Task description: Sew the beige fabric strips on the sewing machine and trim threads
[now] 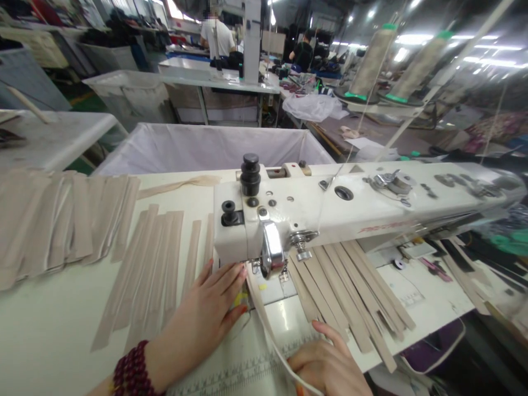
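A narrow beige fabric strip runs from under the needle area of a white sewing machine toward me, curving to the lower right. My left hand lies flat left of the presser foot, fingers stretched out and fingertips beside the strip's far end. Its thumb is spread from the fingers. Near the front, my right hand has its fingers curled at the strip's near part, with the index finger extended; the thumb is mostly hidden. A printed ruler scale crosses the table below the strip.
Beige strips lie at left beside a thicker pile. More strips are right of the needle, partly under the machine arm. A small bobbin sits farther right. Behind stands a white-lined bin; two people work beyond.
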Action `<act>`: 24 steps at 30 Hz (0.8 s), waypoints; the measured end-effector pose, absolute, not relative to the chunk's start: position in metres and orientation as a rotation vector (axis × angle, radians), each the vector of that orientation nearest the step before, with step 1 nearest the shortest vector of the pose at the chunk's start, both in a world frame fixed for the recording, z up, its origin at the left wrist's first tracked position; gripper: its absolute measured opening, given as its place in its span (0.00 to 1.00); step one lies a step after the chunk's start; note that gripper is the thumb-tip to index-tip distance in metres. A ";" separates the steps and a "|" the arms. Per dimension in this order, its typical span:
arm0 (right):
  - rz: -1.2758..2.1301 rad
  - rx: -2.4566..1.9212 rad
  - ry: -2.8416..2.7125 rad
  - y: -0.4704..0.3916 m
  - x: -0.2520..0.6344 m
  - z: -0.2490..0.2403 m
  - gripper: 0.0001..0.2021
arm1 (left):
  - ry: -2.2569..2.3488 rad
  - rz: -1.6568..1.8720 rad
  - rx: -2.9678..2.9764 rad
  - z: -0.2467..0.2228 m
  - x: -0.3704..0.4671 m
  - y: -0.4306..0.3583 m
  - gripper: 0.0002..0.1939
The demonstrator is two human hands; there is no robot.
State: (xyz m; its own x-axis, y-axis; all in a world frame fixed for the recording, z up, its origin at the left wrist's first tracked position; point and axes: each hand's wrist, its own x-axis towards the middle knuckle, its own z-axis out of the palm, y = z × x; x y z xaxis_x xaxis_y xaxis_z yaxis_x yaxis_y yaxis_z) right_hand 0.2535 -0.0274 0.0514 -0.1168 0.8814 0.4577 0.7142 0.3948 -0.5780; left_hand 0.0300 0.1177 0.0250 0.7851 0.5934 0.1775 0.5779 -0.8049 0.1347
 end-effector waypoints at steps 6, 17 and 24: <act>0.327 -1.327 -1.750 -0.007 0.252 0.050 0.10 | 0.964 0.258 2.867 0.026 0.032 0.128 0.19; 0.397 -1.382 -1.937 0.030 0.258 0.074 0.08 | 0.930 0.322 2.818 0.021 0.031 0.140 0.15; 0.379 -1.455 -2.054 0.046 0.256 0.068 0.07 | 0.948 0.334 2.853 0.014 0.027 0.139 0.14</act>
